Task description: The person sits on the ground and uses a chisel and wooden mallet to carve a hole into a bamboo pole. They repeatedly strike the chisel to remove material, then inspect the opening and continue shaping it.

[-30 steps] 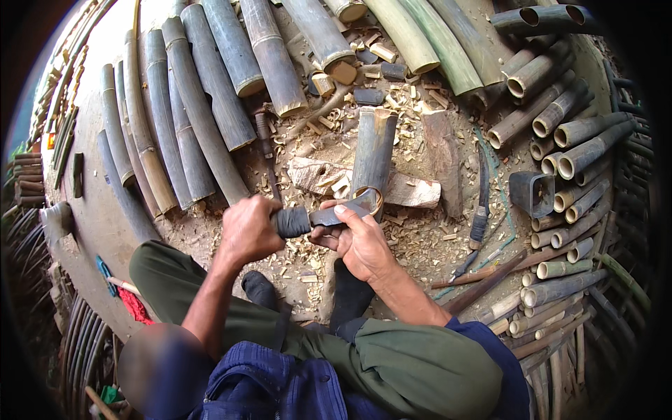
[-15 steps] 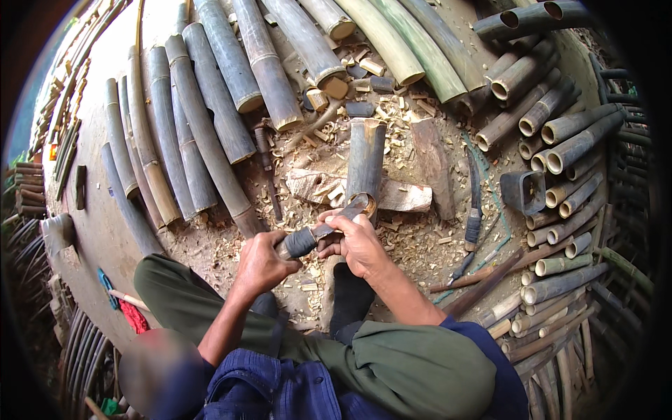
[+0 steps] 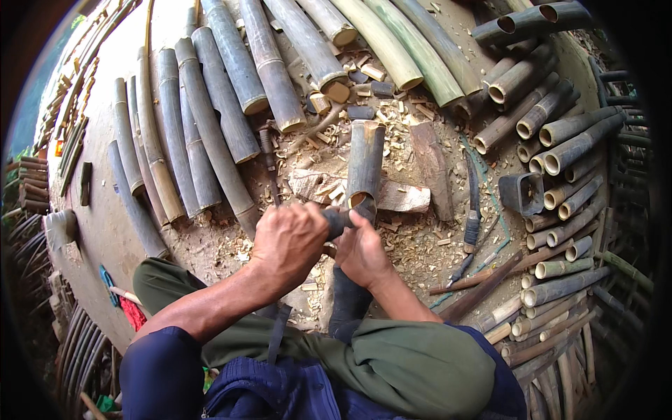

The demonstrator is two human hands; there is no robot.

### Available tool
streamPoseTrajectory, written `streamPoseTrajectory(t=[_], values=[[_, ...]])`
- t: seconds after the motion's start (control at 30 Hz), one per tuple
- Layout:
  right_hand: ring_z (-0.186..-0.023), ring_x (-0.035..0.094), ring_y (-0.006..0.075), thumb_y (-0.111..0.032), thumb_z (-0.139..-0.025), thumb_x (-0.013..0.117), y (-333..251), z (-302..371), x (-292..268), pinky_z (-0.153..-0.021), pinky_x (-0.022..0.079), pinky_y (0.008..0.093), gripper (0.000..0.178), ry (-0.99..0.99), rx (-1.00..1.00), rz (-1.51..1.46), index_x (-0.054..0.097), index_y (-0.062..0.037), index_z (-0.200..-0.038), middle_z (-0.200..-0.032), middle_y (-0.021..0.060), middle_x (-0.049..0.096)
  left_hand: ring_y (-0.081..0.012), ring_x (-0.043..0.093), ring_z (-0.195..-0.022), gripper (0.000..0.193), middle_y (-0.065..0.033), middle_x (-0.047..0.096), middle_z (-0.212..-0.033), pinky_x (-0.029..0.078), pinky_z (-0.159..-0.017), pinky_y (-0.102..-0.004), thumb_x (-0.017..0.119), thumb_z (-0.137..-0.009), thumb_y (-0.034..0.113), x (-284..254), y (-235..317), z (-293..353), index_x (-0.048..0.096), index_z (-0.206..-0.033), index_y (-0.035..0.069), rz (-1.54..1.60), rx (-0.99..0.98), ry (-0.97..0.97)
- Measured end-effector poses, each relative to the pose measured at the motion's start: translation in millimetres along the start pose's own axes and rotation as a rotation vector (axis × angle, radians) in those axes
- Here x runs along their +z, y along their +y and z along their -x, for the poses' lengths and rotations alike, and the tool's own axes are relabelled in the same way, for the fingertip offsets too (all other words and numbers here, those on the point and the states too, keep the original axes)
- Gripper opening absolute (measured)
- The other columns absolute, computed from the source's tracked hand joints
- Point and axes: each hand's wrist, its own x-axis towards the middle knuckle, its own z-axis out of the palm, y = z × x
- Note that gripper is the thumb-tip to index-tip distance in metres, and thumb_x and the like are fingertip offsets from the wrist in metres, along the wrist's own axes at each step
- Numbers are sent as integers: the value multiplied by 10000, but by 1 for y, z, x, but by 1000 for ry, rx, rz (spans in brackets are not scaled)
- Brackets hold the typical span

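A short grey bamboo tube (image 3: 365, 157) lies over a pale split log (image 3: 409, 197), its cut mouth facing me. My left hand (image 3: 290, 236) is closed in a fist round the handle of a knife (image 3: 337, 222), whose dark wrapped part shows beyond my knuckles. The blade's tip end is by the tube's mouth and mostly hidden by my hands. Closed round the front part of the knife is my right hand (image 3: 362, 253), its thumb up against the tube's lower rim. Its other fingers are partly hidden beneath.
Long bamboo poles (image 3: 217, 119) lie fanned across the ground ahead. Cut tubes (image 3: 560, 161) are stacked at the right, beside a dark square container (image 3: 521, 194). A second knife with a wrapped handle (image 3: 472, 227) lies right of the log. Shavings (image 3: 399, 241) litter the ground.
My left hand has moved forward and right, turning its back upward over the knife handle. The knife has come closer in to the tube's mouth. My right hand has shifted slightly.
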Motion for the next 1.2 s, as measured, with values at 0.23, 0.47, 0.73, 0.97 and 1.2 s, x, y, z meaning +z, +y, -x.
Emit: streamPoseTrajectory(t=[0.23, 0.47, 0.73, 0.97, 1.2], values=[[-1112, 654, 260, -238, -1069, 563, -36, 65, -51, -1064, 505, 423, 287, 175, -27, 1258, 549, -44, -1281, -1180, 147, 659, -277, 727, -995, 295, -143, 707, -993, 593, -743, -453, 762, -850, 217, 27, 55, -9, 664, -1080, 61, 488, 797, 106], [-950, 654, 238, -302, -1021, 628, -130, 70, -67, -934, 553, 402, 322, 364, -238, 2374, 602, -12, -1158, -1091, 143, 680, -424, 661, -1185, 776, -234, 517, -1423, 592, -900, -512, 746, -841, 92, 48, 104, -124, 461, -1556, 185, 663, 632, 105], [-717, 649, 207, -289, -919, 730, -163, -29, 81, -723, 571, 414, 291, -362, -1, 3336, 671, -21, -1013, -838, 81, 692, -463, 516, -1360, 959, -275, 405, -1555, 473, -1162, -521, 801, -725, -51, 64, 90, -115, 452, -1586, 189, 1333, 128, 868], [-820, 685, 276, -242, -896, 712, -154, -13, 53, -753, 569, 430, 223, -64, -278, 3024, 709, -52, -1013, -901, 106, 709, -443, 595, -1247, 1019, -289, 470, -1407, 591, -970, -524, 767, -670, -68, 61, 82, -116, 397, -1593, 158, 1213, 141, 695], [-1065, 687, 337, -270, -894, 720, -92, 17, -1, -922, 548, 493, 313, 758, -399, 2320, 681, -25, -1084, -1120, 188, 698, -475, 648, -1214, 661, -277, 587, -1297, 567, -994, -531, 756, -733, -1, 37, 81, -126, 586, -1364, 104, 1028, 553, 138]])
